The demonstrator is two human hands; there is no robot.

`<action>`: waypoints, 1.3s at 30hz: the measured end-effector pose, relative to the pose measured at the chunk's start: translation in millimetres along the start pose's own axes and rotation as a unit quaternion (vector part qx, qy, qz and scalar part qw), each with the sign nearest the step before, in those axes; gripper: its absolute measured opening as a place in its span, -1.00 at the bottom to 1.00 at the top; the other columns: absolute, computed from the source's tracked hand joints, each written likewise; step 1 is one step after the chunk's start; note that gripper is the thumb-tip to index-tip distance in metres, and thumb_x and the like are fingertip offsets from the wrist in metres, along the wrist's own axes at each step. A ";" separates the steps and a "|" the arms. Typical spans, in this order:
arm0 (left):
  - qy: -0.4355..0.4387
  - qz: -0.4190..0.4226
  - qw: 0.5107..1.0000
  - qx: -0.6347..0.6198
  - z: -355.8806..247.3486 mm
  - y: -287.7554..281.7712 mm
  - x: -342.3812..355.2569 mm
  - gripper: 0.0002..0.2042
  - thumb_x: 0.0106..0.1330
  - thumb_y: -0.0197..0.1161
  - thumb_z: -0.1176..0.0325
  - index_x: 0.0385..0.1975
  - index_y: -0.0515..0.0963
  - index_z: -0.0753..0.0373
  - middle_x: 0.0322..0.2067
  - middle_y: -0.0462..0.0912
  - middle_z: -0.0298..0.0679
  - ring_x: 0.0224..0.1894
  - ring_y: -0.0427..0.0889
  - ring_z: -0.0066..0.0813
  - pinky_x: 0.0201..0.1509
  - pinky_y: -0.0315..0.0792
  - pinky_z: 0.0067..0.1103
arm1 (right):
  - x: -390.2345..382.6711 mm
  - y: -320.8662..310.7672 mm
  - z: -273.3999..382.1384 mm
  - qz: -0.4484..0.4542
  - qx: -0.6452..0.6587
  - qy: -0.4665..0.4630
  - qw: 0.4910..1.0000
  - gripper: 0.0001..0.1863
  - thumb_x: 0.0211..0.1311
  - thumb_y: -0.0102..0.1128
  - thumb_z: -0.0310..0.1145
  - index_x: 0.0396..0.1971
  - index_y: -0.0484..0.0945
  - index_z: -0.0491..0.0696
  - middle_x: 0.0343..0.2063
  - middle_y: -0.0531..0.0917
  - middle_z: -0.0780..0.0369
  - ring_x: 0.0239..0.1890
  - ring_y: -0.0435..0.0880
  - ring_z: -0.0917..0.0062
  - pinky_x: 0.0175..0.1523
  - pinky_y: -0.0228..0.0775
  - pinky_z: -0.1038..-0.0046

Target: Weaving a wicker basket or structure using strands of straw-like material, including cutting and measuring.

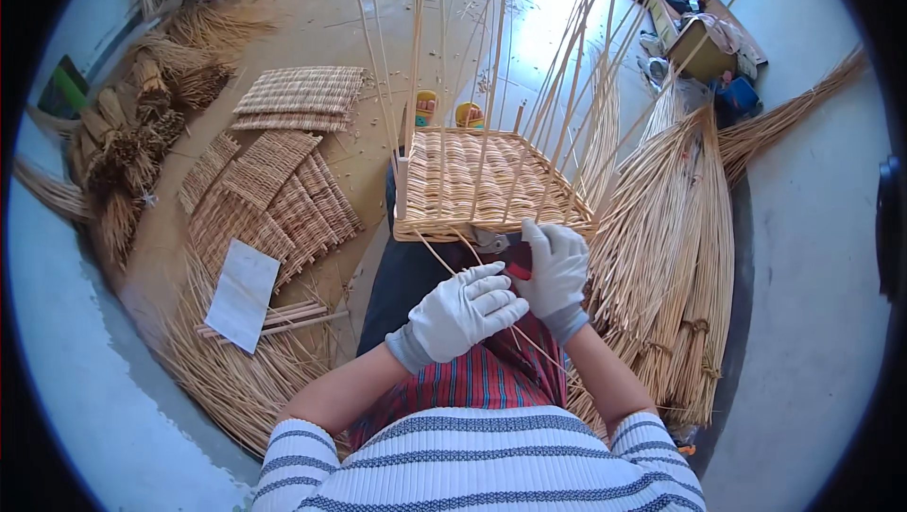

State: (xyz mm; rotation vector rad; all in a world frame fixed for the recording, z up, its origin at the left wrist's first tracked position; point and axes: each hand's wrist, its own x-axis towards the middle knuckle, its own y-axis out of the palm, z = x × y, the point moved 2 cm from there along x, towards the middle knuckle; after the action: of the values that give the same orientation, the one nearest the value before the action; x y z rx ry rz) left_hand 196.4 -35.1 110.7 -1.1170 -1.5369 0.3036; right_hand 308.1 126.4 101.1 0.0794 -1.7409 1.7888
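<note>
A half-woven wicker basket (482,177) rests over my lap, its flat woven base facing me and long stakes rising from its edges. My right hand (556,271), in a white glove, is closed round the red handles of pruning shears (519,262). The metal head of the shears lies against the basket's near edge; its blades are partly hidden under that edge. Just left of it, my gloved left hand (468,312) has its fingers curled over thin wicker strands (436,253) that run from the near rim toward my lap.
Woven panels (260,181) lie on the floor to the left, with a white sheet (243,295) on sticks nearby. Bundles of wicker rods (661,266) lean at the right, and darker bundles (132,144) line the left wall. A cluttered wooden box (704,44) stands far right.
</note>
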 end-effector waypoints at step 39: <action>-0.365 -0.061 0.722 -0.585 38.3 95.9 90.5 -0.38 0.48 -0.04 0.59 0.53 -0.03 0.27 0.42 0.26 -0.07 -0.28 0.70 -0.55 -0.09 0.60 -0.62 | -120.4 -0.3 -10.1 0.059 0.634 0.526 0.564 -0.71 0.40 0.19 -0.26 0.00 0.56 -0.08 -0.55 0.60 0.27 -0.63 0.58 0.56 -0.53 0.44 0.51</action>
State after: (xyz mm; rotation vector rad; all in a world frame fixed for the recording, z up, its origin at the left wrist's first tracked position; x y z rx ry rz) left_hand 218.4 98.3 86.8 -1.9813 -2.6354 -0.5044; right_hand 408.1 88.7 44.8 -0.4376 0.5445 2.0537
